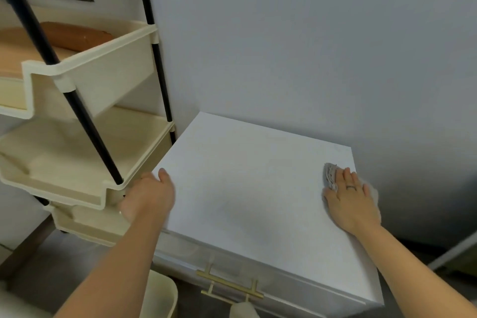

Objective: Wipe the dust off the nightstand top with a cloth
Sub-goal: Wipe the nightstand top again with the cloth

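Left hand (148, 195) grips nightstand (247, 188) edge; right hand (352, 197) flat, fingers spread, half-hiding cloth (331, 175).

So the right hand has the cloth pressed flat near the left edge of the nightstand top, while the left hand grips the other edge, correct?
Not quite. The head view shows the right hand pressing the cloth flat near the right edge of the nightstand top, towards the back corner by the wall. The left hand grips the other edge, the left one, beside the cream shelf rack.

Prob. home bedroom: white nightstand (258, 188), cream shelf cart (85, 162).
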